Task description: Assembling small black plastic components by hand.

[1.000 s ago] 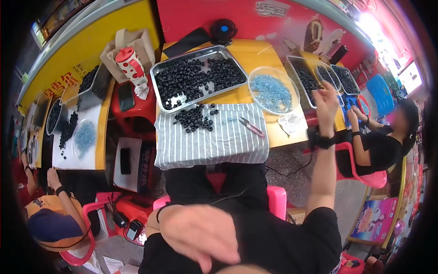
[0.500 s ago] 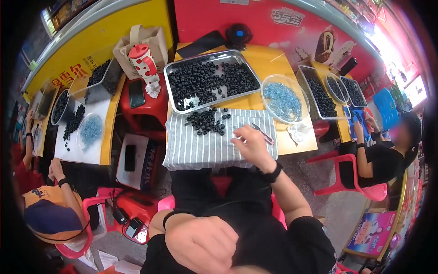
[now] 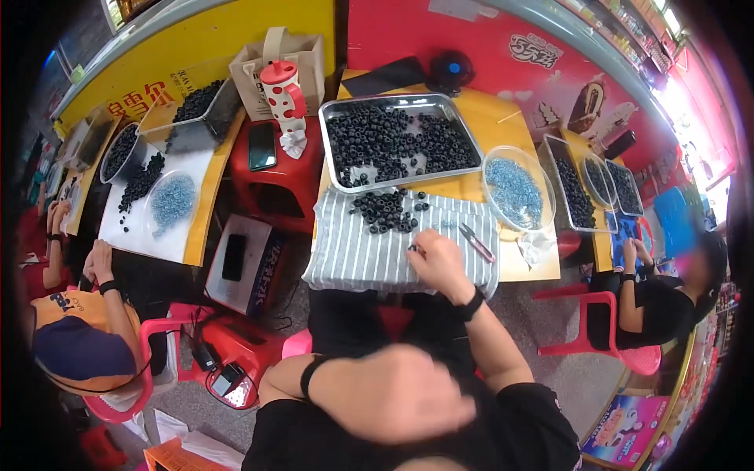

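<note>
My right hand (image 3: 440,263) is over the striped grey cloth (image 3: 345,263), its fingers pinched together on a small black ring-shaped piece (image 3: 412,248). Just to its left lies a loose pile of similar black pieces (image 3: 385,210). Pink-handled thread snips (image 3: 477,243) rest on the cloth to the right of that hand. A few tiny pale blue bits lie close above its fingers. My left hand (image 3: 404,392) is held near the camera in front of my body, smeared by motion, so its fingers cannot be made out.
Behind the cloth stands a metal tray (image 3: 338,184) of black pieces. A round plastic tub (image 3: 550,208) of pale blue beads sits to its right, beside a crumpled tissue (image 3: 536,250). People work at tables left and right. A red stool (image 3: 275,184) holds a phone and a spotted cup.
My right hand has drawn toward me, away from the snips, and a black piece now shows at its fingertips. My left hand has swung to the right. The whole view has shifted.
</note>
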